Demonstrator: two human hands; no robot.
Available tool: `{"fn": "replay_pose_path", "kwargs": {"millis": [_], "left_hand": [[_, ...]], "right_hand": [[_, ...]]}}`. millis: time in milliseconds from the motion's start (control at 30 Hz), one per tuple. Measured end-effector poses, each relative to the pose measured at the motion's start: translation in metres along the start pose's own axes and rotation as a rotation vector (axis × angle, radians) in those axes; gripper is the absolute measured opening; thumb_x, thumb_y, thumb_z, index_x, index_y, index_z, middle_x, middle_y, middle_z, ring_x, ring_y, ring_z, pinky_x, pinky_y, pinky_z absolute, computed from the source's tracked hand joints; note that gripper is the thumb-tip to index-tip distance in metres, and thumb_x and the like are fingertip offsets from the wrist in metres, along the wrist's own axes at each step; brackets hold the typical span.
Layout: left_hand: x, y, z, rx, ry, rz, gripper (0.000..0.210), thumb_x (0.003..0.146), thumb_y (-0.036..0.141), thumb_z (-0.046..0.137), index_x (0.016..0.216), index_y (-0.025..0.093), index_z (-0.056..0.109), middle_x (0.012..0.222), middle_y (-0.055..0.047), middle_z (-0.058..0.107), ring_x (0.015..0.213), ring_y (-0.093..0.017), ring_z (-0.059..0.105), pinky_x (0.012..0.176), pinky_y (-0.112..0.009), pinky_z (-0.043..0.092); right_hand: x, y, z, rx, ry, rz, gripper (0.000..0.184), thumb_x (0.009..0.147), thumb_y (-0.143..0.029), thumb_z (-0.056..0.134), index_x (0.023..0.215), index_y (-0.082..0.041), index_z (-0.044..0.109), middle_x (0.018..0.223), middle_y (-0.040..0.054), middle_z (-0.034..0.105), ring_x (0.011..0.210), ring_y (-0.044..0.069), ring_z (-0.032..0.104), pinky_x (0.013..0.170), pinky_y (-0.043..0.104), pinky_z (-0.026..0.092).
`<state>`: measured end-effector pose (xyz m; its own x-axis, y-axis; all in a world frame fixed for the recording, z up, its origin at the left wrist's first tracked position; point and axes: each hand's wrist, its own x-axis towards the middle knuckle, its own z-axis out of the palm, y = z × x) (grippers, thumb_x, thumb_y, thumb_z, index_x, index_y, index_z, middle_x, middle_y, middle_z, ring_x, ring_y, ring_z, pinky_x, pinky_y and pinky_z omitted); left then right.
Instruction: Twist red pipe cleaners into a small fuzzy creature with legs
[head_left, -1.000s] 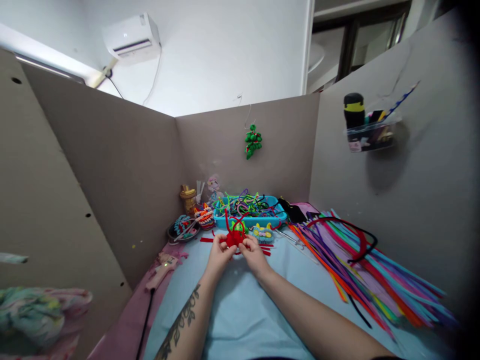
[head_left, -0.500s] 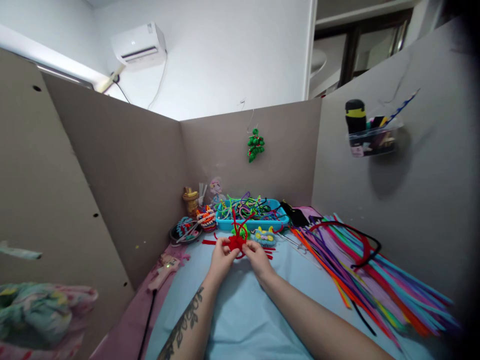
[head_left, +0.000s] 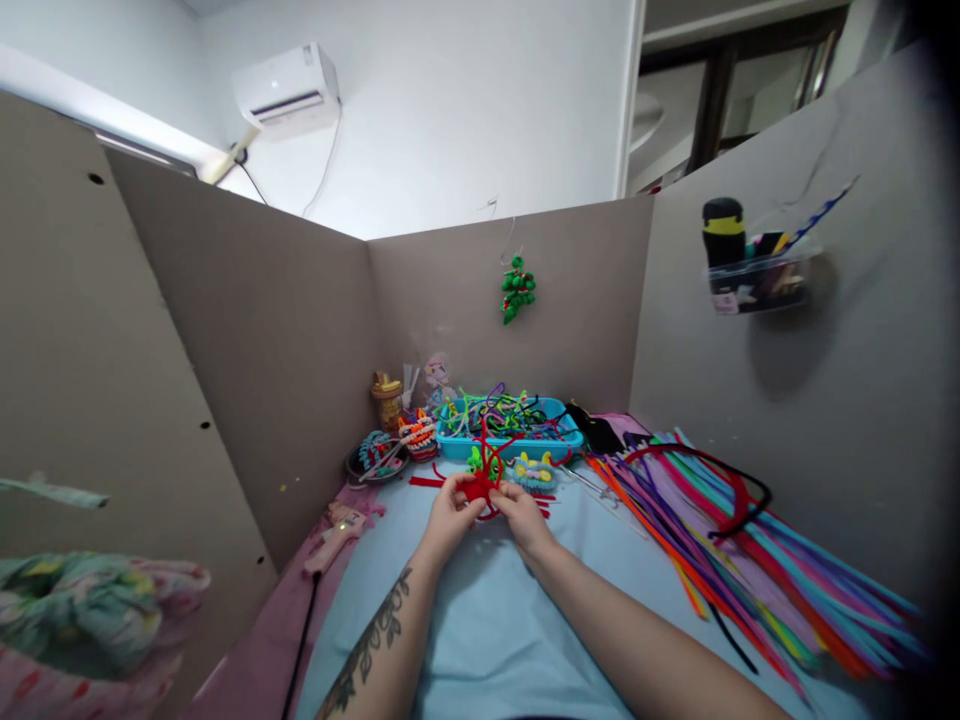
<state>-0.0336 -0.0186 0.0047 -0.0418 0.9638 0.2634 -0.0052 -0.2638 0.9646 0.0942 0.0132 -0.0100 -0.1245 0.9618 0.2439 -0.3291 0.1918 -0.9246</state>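
Note:
Between both hands, just above the blue cloth [head_left: 487, 610], is a red pipe-cleaner piece [head_left: 475, 489] with a bunched middle and several loose stems sticking up and out. My left hand [head_left: 452, 512] grips its left side, thumb towards the middle. My right hand [head_left: 520, 512] pinches its right side with thumb and forefinger. Directly behind stands a small green figure [head_left: 486, 463], partly covered by the red stems. A light blue piece with yellow tips [head_left: 534, 472] lies to the right of it. Cut red strips [head_left: 426, 482] show on the cloth at either side of the hands.
A blue tray [head_left: 510, 447] of tangled pipe cleaners stands at the back. Many coloured pipe cleaners [head_left: 720, 540] lie along the right, near scissors [head_left: 594, 487]. At left are a dark bowl [head_left: 360, 470], an orange-striped woven piece [head_left: 418, 436] and a pink corded device [head_left: 335, 540]. Grey panels surround the table.
The whole view has shifted slightly, so everything appears a little further right. Both hands keep hold of the red piece, whose upright stems have turned and spread somewhat differently.

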Motion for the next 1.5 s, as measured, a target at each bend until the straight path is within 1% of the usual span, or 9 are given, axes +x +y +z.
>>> {"fn": "replay_pose_path", "kwargs": {"millis": [267,367,533,667,767,967,1133,1300,1500], "left_hand": [[0.001,0.007,0.000,-0.036,0.097,0.000,0.043,0.059,0.029,0.074,0.091,0.015,0.050,0.073,-0.004,0.067,0.055,-0.011,0.058,0.048,-0.018,0.039],[-0.001,0.012,0.001,-0.053,0.114,-0.061,0.045,0.057,0.032,0.075,0.091,0.015,0.050,0.063,-0.001,0.064,0.044,-0.008,0.051,0.043,-0.017,0.033],[-0.001,0.012,-0.004,-0.094,0.082,-0.184,0.048,0.056,0.036,0.075,0.092,0.015,0.051,0.046,0.007,0.052,0.031,-0.003,0.033,0.035,-0.017,0.019],[0.000,0.008,-0.009,-0.146,0.042,-0.241,0.046,0.056,0.036,0.075,0.089,0.015,0.052,0.037,0.010,0.042,0.029,-0.003,0.027,0.034,-0.018,0.013],[0.000,0.009,-0.009,-0.204,0.030,-0.274,0.046,0.053,0.033,0.076,0.088,0.016,0.052,0.037,0.011,0.041,0.029,-0.002,0.026,0.035,-0.018,0.011],[-0.002,0.014,0.001,-0.234,0.101,-0.230,0.045,0.055,0.034,0.075,0.089,0.015,0.052,0.037,0.011,0.042,0.029,-0.002,0.027,0.034,-0.018,0.013],[-0.003,0.014,0.008,-0.235,0.142,-0.171,0.048,0.056,0.036,0.076,0.090,0.015,0.051,0.042,0.010,0.048,0.029,-0.001,0.028,0.033,-0.017,0.015],[-0.003,0.013,0.010,-0.247,0.152,-0.172,0.056,0.051,0.034,0.080,0.095,0.015,0.050,0.060,0.001,0.064,0.033,-0.002,0.039,0.036,-0.015,0.022],[-0.001,0.017,0.010,-0.221,0.204,-0.172,0.058,0.046,0.030,0.082,0.093,0.015,0.050,0.065,-0.003,0.068,0.044,-0.008,0.054,0.043,-0.017,0.034]], "right_hand": [[-0.003,0.002,0.001,-0.065,-0.038,-0.004,0.028,0.057,-0.041,0.070,0.057,-0.017,0.058,0.066,0.0017,0.061,0.070,0.018,0.054,0.069,0.029,0.041],[-0.005,0.000,0.002,-0.088,-0.029,-0.041,0.025,0.059,-0.037,0.070,0.074,-0.017,0.063,0.084,0.0051,0.064,0.085,0.022,0.056,0.078,0.033,0.042],[-0.003,-0.008,-0.002,-0.243,-0.089,-0.143,0.019,0.061,-0.031,0.069,0.075,-0.020,0.065,0.115,0.0071,0.053,0.108,0.025,0.049,0.091,0.037,0.038],[-0.001,-0.018,-0.009,-0.479,-0.167,-0.247,0.011,0.062,-0.028,0.068,0.071,-0.021,0.068,0.121,0.0061,0.047,0.118,0.026,0.041,0.102,0.039,0.027],[-0.003,-0.023,-0.010,-0.543,-0.196,-0.308,0.008,0.065,-0.028,0.068,0.070,-0.021,0.068,0.122,0.0061,0.046,0.120,0.025,0.038,0.104,0.038,0.023],[-0.003,-0.017,-0.003,-0.458,-0.046,-0.301,0.009,0.066,-0.029,0.066,0.068,-0.020,0.066,0.127,0.0071,0.040,0.120,0.024,0.039,0.103,0.037,0.027],[0.000,-0.009,0.000,-0.366,0.115,-0.305,0.013,0.063,-0.033,0.068,0.065,-0.020,0.065,0.123,0.0067,0.043,0.118,0.025,0.040,0.103,0.037,0.027],[0.002,-0.004,-0.001,-0.211,0.100,-0.195,0.020,0.061,-0.038,0.068,0.068,-0.019,0.065,0.115,0.0075,0.051,0.109,0.025,0.048,0.089,0.036,0.042],[0.003,-0.005,-0.001,-0.131,0.113,-0.116,0.021,0.060,-0.039,0.069,0.067,-0.019,0.064,0.116,0.0080,0.052,0.109,0.026,0.048,0.086,0.035,0.043]]}}
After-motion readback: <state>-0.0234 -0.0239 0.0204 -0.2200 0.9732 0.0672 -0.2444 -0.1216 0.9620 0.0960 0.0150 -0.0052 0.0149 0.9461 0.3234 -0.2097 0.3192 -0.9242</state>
